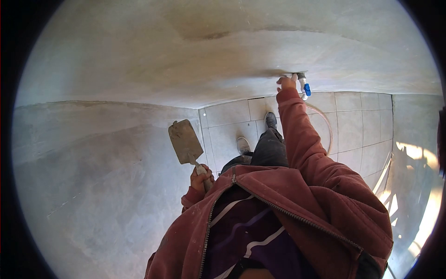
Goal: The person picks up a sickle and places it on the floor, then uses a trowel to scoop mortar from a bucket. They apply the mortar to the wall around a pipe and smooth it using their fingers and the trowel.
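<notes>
My left hand is closed around the handle of a trowel. The flat blade points up and away from me, smeared with dried-looking grey-brown mortar. My right hand reaches out to the wall with its fingers apart, and one fingertip is at the grey patch around the base of a tap. That white tap with a blue handle sticks out of the wall just right of my fingers. Whether anything small lies under my fingertips is hidden.
A smooth grey plastered wall stands in front, with another plastered wall on the left and a sunlit one on the right. Pale tiles cover the floor. A thin pinkish hose curves below the tap, near my shoes.
</notes>
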The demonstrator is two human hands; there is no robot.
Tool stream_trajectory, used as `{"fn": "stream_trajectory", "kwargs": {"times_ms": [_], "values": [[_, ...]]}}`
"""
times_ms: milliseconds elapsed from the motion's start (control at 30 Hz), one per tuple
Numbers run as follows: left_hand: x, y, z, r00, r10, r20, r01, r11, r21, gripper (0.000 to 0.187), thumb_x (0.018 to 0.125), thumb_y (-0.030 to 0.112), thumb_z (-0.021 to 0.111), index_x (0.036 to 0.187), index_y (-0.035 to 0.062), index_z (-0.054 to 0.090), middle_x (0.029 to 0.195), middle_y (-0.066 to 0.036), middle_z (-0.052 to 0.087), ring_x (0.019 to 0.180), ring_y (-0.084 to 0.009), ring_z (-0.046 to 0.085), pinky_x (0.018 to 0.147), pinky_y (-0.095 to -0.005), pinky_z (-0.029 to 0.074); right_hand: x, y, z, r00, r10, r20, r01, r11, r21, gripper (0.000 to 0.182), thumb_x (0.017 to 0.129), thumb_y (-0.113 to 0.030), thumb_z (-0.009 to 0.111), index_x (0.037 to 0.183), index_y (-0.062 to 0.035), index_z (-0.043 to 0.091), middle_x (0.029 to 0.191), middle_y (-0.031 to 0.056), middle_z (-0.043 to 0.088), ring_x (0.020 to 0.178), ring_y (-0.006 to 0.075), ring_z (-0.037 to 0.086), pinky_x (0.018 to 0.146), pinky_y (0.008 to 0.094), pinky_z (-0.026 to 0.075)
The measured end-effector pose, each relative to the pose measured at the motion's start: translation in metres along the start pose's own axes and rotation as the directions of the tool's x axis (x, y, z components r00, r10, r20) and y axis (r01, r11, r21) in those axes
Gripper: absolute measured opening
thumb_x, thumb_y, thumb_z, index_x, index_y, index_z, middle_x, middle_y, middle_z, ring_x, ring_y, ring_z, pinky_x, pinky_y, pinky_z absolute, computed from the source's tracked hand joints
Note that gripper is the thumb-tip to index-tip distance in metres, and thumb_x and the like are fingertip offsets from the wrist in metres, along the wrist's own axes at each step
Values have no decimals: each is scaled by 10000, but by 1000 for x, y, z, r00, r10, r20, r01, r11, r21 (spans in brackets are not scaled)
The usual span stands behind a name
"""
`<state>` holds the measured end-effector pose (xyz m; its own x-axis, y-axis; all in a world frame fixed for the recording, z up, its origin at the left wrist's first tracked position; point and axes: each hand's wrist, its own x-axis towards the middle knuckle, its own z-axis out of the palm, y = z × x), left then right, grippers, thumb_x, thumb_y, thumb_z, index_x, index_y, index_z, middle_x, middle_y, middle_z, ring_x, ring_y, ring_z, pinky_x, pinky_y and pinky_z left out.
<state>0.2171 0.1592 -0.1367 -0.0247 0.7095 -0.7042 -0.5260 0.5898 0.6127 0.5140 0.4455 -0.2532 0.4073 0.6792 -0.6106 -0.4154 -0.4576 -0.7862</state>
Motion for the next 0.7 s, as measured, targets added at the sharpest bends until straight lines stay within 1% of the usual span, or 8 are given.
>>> {"fn": "stream_trajectory", "kwargs": {"times_ms": [167, 233, 267, 300, 367, 400, 433, 700], "values": [[-1, 3, 0, 1000, 1, -31, 0, 999, 36, 237, 580, 44, 456, 813, 33, 415, 625, -70, 459, 534, -165, 453, 515, -272, 405, 18, 8, -24, 993, -122, -1, 108, 881, -462, 580, 522, -18, 495, 1085, -126, 405, 785, 54, 495, 683, 164, 491, 562, 258, 410], [-2, 2, 0, 1000, 6, 1, -6, 1000, 23, 240, 579, 45, 457, 815, 34, 416, 625, -71, 458, 534, -165, 452, 516, -271, 406, 1, -10, -30, 736, -437, 517, 553, -52, -831, 509, 490, -21, 531, 990, -79, 461, 797, 64, 516, 688, 167, 491, 584, 274, 415], [-2, 3, 0, 1000, 12, 29, -12, 1000, 11, 244, 578, 46, 458, 817, 34, 416, 624, -72, 458, 534, -165, 451, 516, -270, 406, 93, 51, -35, 813, -494, 309, 573, 581, -578, 489, 450, -48, 585, 927, -84, 488, 800, 67, 528, 689, 192, 498, 619, 283, 418], [-2, 5, 1, 999, 15, 31, -16, 1000, 14, 244, 578, 46, 458, 817, 34, 416, 624, -72, 458, 534, -165, 451, 516, -270, 406, 88, 43, -32, 811, -498, 307, 575, 582, -575, 489, 450, -48, 585, 927, -84, 488, 800, 67, 528, 689, 192, 498, 619, 283, 418], [-5, 7, 4, 1000, -5, 21, 4, 1000, 14, 246, 578, 48, 457, 821, 35, 416, 628, -73, 458, 537, -164, 450, 518, -269, 405, 51, 5, -22, 797, -292, 529, 573, 89, -815, 532, 427, -62, 602, 946, -65, 485, 781, 93, 529, 763, 204, 500, 661, 282, 409], [-3, 7, 3, 1000, -4, 25, 4, 1000, 18, 246, 578, 48, 457, 821, 35, 416, 628, -73, 458, 537, -164, 450, 518, -269, 405, 6, -6, -3, 937, -343, -73, 228, 753, -618, 601, 429, -49, 568, 1014, -10, 437, 764, 136, 528, 850, 199, 481, 675, 271, 401], [-2, 6, 1, 999, 9, 33, -10, 1000, 24, 245, 580, 52, 457, 821, 35, 416, 631, -73, 458, 538, -164, 450, 519, -268, 404, 9, -5, -15, 967, -217, 130, 252, 784, -567, 684, 439, -20, 519, 1088, 69, 323, 897, 213, 478, 944, 226, 433, 687, 283, 393], [-1, 7, 3, 999, 13, 29, -14, 999, 48, 239, 585, 61, 460, 820, 36, 418, 634, -66, 459, 538, -158, 449, 521, -262, 403, -23, -18, -10, 834, -542, -106, 387, 711, -587, 789, 485, -23, 493, 1191, 23, 141, 1067, 264, 363, 979, 307, 398, 745, 308, 370]]}}
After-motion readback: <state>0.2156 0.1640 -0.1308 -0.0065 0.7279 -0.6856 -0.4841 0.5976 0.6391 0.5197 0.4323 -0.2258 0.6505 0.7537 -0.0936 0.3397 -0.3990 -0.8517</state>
